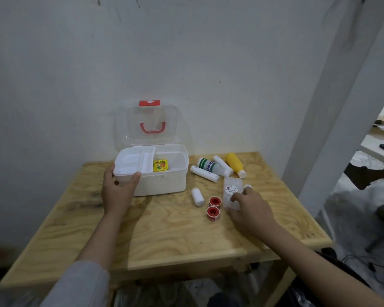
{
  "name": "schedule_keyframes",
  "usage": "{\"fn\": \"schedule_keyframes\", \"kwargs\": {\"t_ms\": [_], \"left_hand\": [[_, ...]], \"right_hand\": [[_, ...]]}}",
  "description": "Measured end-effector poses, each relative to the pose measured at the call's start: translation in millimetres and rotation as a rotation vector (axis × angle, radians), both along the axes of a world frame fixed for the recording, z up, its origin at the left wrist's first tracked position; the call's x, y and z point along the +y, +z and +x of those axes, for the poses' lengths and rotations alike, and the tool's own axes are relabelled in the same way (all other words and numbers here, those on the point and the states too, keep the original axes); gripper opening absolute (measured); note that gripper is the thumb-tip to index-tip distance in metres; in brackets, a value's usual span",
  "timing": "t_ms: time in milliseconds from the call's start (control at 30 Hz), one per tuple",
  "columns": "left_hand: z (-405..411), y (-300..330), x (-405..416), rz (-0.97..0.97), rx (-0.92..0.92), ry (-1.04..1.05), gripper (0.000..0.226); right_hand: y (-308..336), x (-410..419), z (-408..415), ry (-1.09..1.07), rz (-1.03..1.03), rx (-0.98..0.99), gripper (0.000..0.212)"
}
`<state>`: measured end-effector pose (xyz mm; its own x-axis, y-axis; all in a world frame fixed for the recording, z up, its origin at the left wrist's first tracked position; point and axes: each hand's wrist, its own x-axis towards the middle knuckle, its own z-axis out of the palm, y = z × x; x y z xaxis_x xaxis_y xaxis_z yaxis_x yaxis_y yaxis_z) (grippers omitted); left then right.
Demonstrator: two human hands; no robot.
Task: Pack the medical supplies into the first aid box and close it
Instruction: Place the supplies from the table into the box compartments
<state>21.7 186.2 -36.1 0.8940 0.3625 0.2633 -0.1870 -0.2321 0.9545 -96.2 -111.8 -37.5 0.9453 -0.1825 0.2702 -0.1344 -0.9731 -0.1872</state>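
The white first aid box [164, 182] stands open at the back left of the wooden table, its clear lid [151, 125] upright against the wall. A white divided tray [131, 161] sits in its left half, and a small yellow packet [160, 165] lies in the right half. My left hand [118, 187] grips the box's front left corner and the tray's edge. My right hand [251, 209] rests on a clear flat packet [231, 191] with a round red-and-white label, fingers touching it. Two red tape rolls [213, 207] lie just left of that packet.
Behind the packet lie a yellow bottle [235, 164], a green-striped white bottle [211, 166] and two white tubes [204, 173]. A small white bottle [197, 197] lies in front of the box. The table's right edge [308, 218] drops to a cluttered floor.
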Motion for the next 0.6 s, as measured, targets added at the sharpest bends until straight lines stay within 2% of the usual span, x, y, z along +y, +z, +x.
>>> {"fn": "schedule_keyframes", "kwargs": {"t_ms": [233,433,600], "left_hand": [[-1,2,0,0.006,-0.008,-0.003,0.07],[-1,2,0,0.008,-0.006,-0.004,0.07],[0,2,0,-0.001,-0.006,-0.005,0.069]], "right_hand": [[-21,6,3,-0.075,0.043,-0.222,0.03],[-28,1,3,-0.06,0.422,-0.399,0.025],[-17,-3,-2,-0.036,0.596,-0.549,0.023]]}}
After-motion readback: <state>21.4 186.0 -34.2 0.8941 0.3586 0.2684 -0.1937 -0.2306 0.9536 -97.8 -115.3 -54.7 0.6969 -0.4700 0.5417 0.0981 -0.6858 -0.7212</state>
